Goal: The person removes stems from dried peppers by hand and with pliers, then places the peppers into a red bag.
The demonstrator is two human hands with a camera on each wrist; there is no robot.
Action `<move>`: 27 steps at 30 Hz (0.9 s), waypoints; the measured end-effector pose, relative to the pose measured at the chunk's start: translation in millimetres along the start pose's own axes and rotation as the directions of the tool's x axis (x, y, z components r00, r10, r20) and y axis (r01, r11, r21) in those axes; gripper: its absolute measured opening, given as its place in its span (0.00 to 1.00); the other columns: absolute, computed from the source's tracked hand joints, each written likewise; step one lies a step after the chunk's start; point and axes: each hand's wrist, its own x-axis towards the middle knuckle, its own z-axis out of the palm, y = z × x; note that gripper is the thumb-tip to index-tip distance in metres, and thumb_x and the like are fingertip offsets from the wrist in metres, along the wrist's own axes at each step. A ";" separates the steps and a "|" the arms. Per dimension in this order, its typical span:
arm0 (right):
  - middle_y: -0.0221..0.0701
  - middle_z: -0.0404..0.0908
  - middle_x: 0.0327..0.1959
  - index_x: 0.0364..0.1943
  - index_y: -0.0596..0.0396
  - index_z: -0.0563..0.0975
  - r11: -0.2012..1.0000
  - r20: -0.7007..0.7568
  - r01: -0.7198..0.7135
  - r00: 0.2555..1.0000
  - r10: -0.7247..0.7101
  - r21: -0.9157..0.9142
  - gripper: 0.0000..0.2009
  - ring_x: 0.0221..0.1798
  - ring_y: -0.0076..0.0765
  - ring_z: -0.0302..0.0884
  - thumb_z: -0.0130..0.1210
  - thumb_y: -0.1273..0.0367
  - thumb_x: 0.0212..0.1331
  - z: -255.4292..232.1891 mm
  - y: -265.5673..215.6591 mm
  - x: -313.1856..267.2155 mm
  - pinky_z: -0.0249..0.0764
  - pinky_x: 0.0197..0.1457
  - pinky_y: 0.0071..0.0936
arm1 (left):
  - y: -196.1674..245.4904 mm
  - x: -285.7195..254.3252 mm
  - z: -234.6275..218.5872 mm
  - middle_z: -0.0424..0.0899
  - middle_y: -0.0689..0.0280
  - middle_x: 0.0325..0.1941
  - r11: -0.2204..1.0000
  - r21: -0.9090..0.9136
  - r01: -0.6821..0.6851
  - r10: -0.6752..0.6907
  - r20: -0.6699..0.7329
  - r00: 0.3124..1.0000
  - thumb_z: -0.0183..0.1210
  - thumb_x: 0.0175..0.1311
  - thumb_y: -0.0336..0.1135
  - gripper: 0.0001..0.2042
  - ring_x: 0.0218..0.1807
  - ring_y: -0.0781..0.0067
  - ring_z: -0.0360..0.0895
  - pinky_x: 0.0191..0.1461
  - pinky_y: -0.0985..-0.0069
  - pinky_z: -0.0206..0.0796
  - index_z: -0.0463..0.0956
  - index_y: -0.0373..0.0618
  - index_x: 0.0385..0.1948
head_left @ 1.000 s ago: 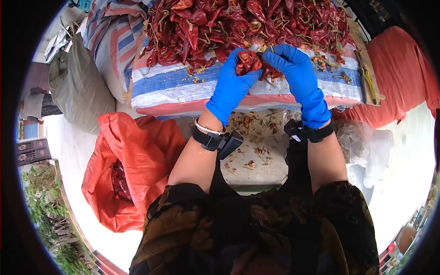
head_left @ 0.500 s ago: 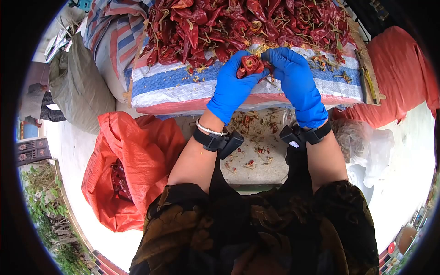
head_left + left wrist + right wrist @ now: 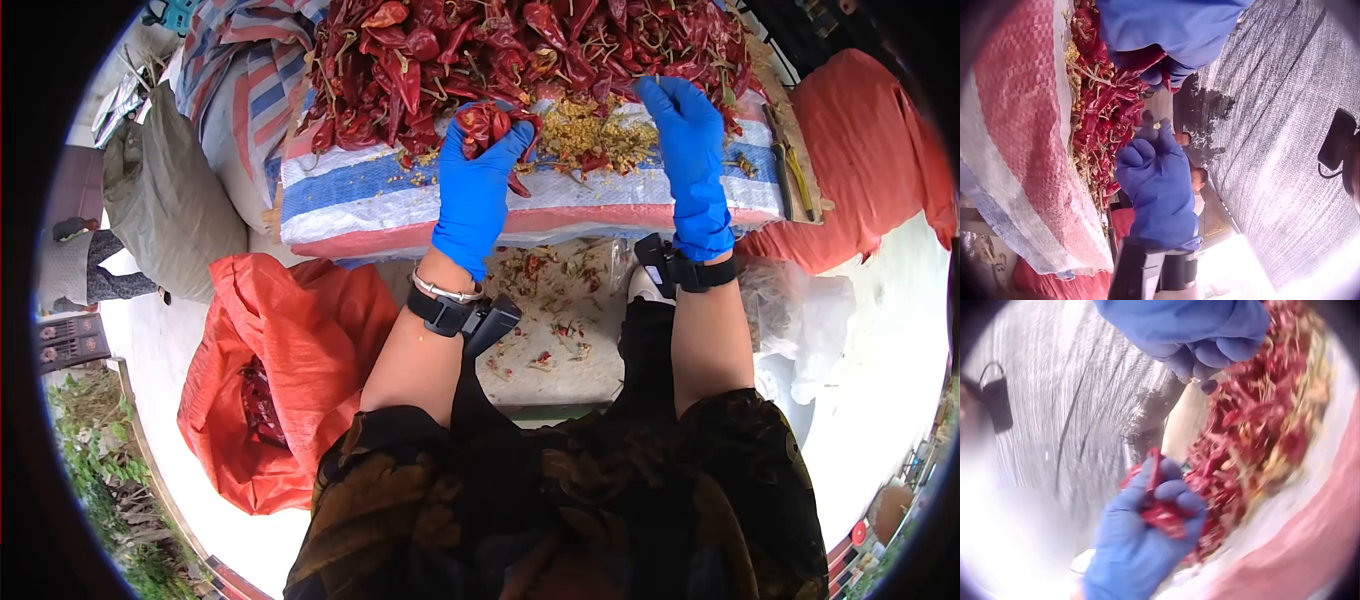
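A bunch of dried red chillies [image 3: 495, 125] is gripped in the left hand [image 3: 476, 185], blue-gloved fingers curled round it, held above the striped woven sack [image 3: 400, 195] at the near edge of the chilli pile [image 3: 520, 50]. The right hand [image 3: 690, 130], well apart to the right, reaches into the pile with fingers curled; what it pinches cannot be told. Seeds and stems [image 3: 595, 135] lie between the hands. An orange bag [image 3: 290, 370] sits below left.

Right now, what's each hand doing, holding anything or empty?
Left hand: grips a bunch of dried red chilies.
Right hand: fingertips pinched together over the chili pile; cannot tell what they hold, if anything.
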 end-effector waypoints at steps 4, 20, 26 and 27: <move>0.39 0.76 0.39 0.40 0.54 0.77 0.681 -0.043 0.173 0.957 -0.288 -0.711 0.16 0.38 0.40 0.73 0.60 0.63 0.47 -50.8 19.8 17.2 0.69 0.42 0.31 | -1.3 6.3 -9.0 0.77 0.68 0.33 0.979 -0.198 0.042 -0.035 0.039 0.999 0.58 0.54 0.25 0.11 0.32 0.75 0.75 0.36 0.78 0.69 0.72 0.42 0.39; 0.39 0.75 0.49 0.46 0.53 0.75 0.752 0.210 0.503 0.863 -0.459 -0.426 0.16 0.53 0.40 0.69 0.54 0.66 0.53 51.2 47.5 12.0 0.63 0.56 0.34 | -1.6 7.1 -18.3 0.73 0.69 0.25 0.970 -0.200 0.137 -0.141 -0.007 0.990 0.57 0.50 0.22 0.09 0.27 0.77 0.69 0.35 0.75 0.66 0.71 0.43 0.33; 0.29 0.77 0.45 0.44 0.58 0.75 0.811 0.282 -0.288 0.946 0.160 0.509 0.14 0.43 0.28 0.72 0.50 0.66 0.57 32.3 15.3 6.2 0.66 0.52 0.23 | -5.1 8.8 -21.6 0.75 0.68 0.27 0.975 -0.203 0.089 -0.080 0.050 0.996 0.58 0.49 0.20 0.11 0.27 0.76 0.71 0.37 0.74 0.67 0.71 0.43 0.35; 0.29 0.77 0.45 0.44 0.58 0.75 0.812 0.288 -0.290 0.945 0.157 0.507 0.14 0.43 0.28 0.72 0.50 0.66 0.57 30.7 15.8 6.0 0.66 0.52 0.23 | -3.7 8.3 -19.5 0.75 0.68 0.27 0.975 -0.205 0.085 -0.077 0.044 0.996 0.58 0.49 0.20 0.11 0.27 0.76 0.71 0.37 0.74 0.67 0.71 0.43 0.35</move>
